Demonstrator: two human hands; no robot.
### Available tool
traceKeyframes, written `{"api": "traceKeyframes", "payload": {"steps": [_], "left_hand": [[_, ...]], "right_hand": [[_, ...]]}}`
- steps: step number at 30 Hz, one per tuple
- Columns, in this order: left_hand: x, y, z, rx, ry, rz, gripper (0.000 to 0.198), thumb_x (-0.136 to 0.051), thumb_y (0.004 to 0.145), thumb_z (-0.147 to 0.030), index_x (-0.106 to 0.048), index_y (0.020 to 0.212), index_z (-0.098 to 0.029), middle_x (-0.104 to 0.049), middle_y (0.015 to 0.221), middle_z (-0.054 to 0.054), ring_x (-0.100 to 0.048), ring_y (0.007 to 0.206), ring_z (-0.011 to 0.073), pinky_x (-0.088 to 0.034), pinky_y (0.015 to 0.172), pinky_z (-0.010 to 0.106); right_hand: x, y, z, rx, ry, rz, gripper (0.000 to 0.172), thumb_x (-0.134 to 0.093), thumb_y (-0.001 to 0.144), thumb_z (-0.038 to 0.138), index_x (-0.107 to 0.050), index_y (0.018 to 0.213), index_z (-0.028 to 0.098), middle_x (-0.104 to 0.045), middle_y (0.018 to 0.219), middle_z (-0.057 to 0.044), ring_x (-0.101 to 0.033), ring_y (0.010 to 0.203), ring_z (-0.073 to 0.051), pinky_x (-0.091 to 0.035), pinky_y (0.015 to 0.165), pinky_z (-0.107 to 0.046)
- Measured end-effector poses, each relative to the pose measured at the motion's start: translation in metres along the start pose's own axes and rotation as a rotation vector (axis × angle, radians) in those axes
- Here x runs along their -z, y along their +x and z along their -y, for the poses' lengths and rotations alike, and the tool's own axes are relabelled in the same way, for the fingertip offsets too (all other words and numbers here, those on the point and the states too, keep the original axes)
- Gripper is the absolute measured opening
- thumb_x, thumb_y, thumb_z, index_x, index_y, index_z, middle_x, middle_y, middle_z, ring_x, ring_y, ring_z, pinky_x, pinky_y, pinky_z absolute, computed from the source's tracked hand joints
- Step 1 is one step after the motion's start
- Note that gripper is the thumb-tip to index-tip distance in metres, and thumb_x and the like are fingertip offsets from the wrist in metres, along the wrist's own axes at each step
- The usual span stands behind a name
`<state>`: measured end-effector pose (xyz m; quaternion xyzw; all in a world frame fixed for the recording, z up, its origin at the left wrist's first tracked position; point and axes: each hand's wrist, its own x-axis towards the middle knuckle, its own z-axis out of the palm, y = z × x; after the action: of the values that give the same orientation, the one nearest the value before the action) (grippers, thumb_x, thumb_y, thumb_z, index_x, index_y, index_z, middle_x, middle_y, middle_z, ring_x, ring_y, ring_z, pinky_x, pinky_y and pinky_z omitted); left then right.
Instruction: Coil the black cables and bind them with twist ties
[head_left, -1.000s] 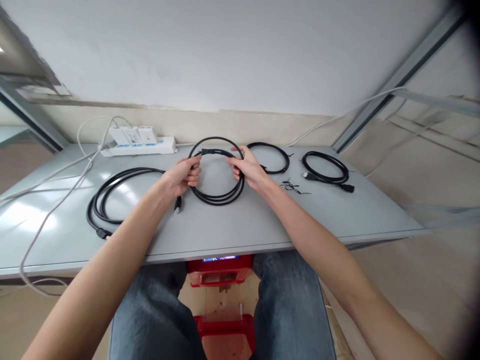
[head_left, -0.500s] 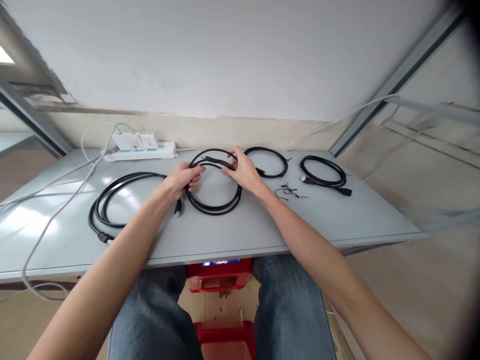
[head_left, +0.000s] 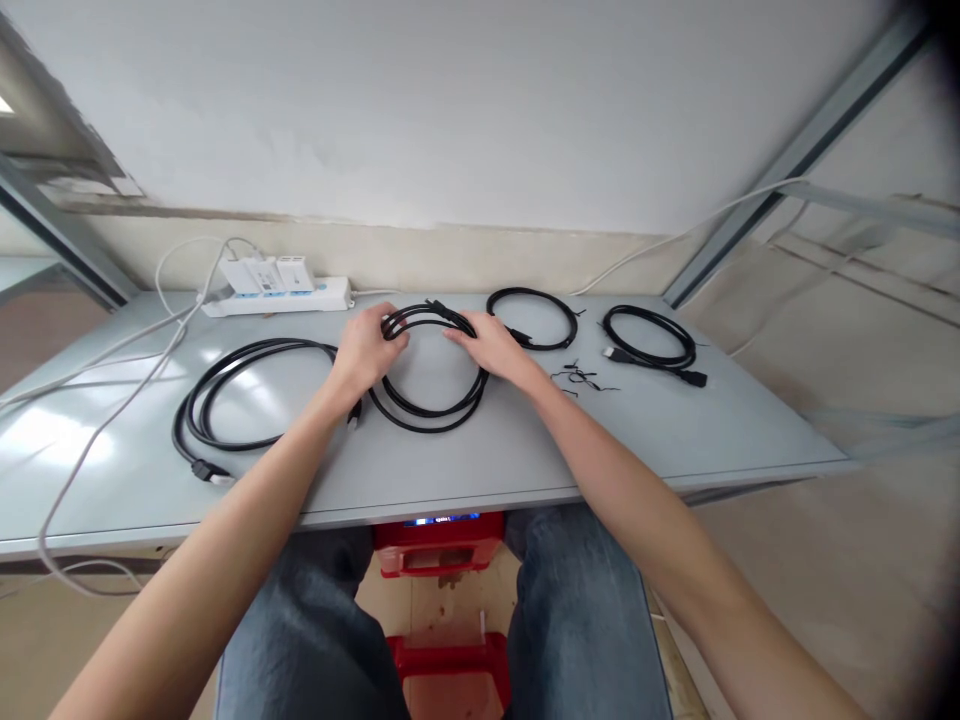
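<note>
Between my two hands is a coiled black cable [head_left: 429, 411] with a dark plug near its top. My left hand [head_left: 369, 345] is closed around the coil's left side. On the upper right of the same coil, my right hand [head_left: 489, 345] grips the strands, thumb toward the middle. To the left lies a looser black cable [head_left: 225, 350], partly behind my left forearm, its two plugs at the near side. Right of my hands rests a smaller coiled black cable [head_left: 551, 292], and farther right another coiled cable [head_left: 651, 362] with both connectors showing.
Thin black twist ties [head_left: 581, 377] lie right of my right hand. A white power strip [head_left: 277, 300] with chargers stands against the wall, white cords trailing over the grey table [head_left: 465, 475] at left. Red stools [head_left: 439, 550] are below the table.
My left hand has turned over the coil's upper left, and the strands at the top are drawn closer together. The plug there has shifted up and to the right.
</note>
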<state>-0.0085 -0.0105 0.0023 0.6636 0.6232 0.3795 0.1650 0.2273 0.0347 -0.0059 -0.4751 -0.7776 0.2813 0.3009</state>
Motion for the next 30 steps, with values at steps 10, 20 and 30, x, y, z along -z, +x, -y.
{"api": "traceKeyframes", "payload": {"steps": [10, 20, 30], "left_hand": [[0.008, -0.006, -0.024, 0.528, -1.075, 0.149, 0.028, -0.079, 0.103, -0.012, -0.067, 0.079, -0.017, -0.058, 0.065, -0.003, -0.07, 0.063, 0.014, -0.067, 0.068, 0.027], [0.016, -0.006, -0.023, 0.521, -1.122, 0.149, 0.061, -0.064, 0.114, -0.016, -0.032, 0.062, -0.023, -0.023, 0.046, -0.009, -0.016, 0.038, 0.0041, -0.019, 0.034, 0.017], [0.017, -0.005, -0.03, 0.457, -1.313, 0.255, 0.047, -0.07, 0.119, -0.043, -0.052, 0.08, -0.023, -0.031, 0.056, -0.01, -0.033, 0.044, 0.0076, -0.035, 0.043, 0.018]], "right_hand": [[-0.015, 0.001, 0.002, -0.134, 0.502, -0.386, 0.032, -0.07, 0.119, 0.029, -0.053, 0.092, 0.029, -0.05, 0.064, 0.009, -0.053, 0.048, -0.013, -0.047, 0.055, -0.03], [0.0, -0.012, 0.028, -0.219, 0.925, -0.012, 0.039, -0.088, 0.109, 0.03, -0.062, 0.081, 0.023, -0.065, 0.068, 0.004, -0.071, 0.066, -0.013, -0.063, 0.069, -0.024], [-0.002, -0.008, 0.028, -0.339, 0.952, -0.092, 0.08, -0.085, 0.106, 0.073, -0.028, 0.072, 0.029, -0.025, 0.053, 0.012, -0.019, 0.048, -0.008, -0.04, 0.048, -0.025]]}}
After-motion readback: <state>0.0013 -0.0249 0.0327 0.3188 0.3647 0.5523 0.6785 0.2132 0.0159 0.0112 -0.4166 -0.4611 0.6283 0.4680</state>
